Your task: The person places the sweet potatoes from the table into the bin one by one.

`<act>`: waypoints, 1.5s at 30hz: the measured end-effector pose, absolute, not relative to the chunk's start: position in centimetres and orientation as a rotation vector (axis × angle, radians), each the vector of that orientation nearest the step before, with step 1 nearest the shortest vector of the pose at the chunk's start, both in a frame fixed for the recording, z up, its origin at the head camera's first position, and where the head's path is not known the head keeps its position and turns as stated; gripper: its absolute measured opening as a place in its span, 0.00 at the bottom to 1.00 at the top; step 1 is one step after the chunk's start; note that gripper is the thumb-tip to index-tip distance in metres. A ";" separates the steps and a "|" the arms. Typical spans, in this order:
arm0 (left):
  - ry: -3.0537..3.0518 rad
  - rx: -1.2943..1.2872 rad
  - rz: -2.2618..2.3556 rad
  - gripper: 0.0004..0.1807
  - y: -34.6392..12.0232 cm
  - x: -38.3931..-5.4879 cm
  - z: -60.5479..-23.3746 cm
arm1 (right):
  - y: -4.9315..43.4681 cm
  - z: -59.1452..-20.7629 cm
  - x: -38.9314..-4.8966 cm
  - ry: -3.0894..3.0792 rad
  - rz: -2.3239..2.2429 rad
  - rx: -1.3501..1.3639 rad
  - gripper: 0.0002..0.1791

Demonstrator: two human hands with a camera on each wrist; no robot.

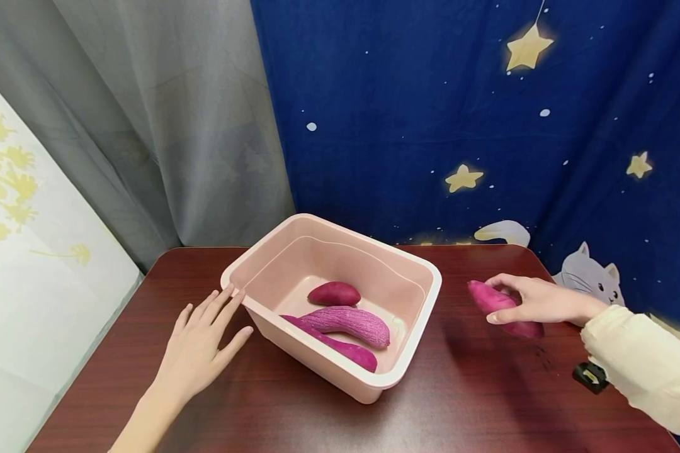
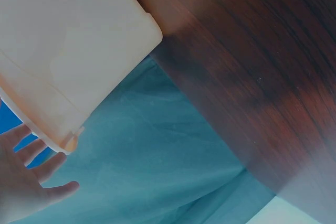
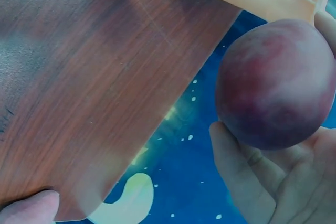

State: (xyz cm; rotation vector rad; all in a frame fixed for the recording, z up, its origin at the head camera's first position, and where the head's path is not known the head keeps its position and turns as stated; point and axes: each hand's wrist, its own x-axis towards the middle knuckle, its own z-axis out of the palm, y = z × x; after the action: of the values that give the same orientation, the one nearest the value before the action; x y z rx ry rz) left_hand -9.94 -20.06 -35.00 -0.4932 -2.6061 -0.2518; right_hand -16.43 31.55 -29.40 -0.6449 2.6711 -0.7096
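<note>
In the head view my right hand [image 1: 535, 302] grips a purple sweet potato [image 1: 490, 299] above the right side of the table, thumb on the near side. Seen by the right wrist camera, the blunt end of this sweet potato [image 3: 275, 85] faces me, with fingers around it. A pale pink plastic tub [image 1: 311, 349] stands mid-table. Inside lie a short dark sweet potato [image 1: 334, 294], a ridged curved one [image 1: 354, 322] and a smooth long one [image 1: 354, 353], partly hidden by the near wall. My left hand [image 1: 195, 349] has its fingers spread, fingertips at the tub's left rim.
The reddish-brown table [image 1: 430, 421] ends just behind the tub, against a grey curtain [image 1: 215, 126] and a blue star-patterned curtain [image 1: 385, 126]. A white panel with yellow flowers [image 1: 34, 283] leans at the left. A small black device [image 1: 591, 376] is at the right sleeve.
</note>
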 end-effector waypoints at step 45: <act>-2.608 -0.499 -0.251 0.31 -20.1 -10.0 -35.0 | 27.7 -22.5 -15.1 2.833 -0.591 -0.810 0.32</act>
State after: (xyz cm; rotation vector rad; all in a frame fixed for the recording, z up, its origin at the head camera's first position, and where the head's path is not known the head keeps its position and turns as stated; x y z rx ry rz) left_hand -9.96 -20.09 -34.99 -0.4985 -2.6075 -0.2507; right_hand -15.11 27.67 -22.50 -0.8104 2.8334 -0.5908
